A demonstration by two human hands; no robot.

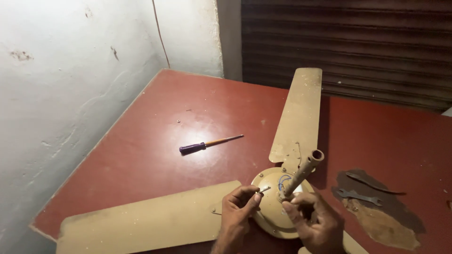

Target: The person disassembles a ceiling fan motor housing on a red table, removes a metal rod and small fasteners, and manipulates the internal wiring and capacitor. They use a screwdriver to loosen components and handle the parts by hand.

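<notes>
A dusty beige ceiling fan (274,214) lies on a red table (155,141), one blade (297,117) pointing away and another blade (146,221) to the left. Its down rod (305,170) sticks up at a slant from the motor hub, with blue wires at its base. My left hand (238,211) pinches a small metal bolt (264,189) over the hub. At the foot of the rod, my right hand (315,221) rests on the hub with fingers curled; what it grips is hidden.
A screwdriver (209,142) with a purple handle lies on the table behind the fan. Two flat spanners (360,196) rest on a worn patch at the right. A small nut (179,121) sits far left. A white wall stands at left, a dark shutter behind.
</notes>
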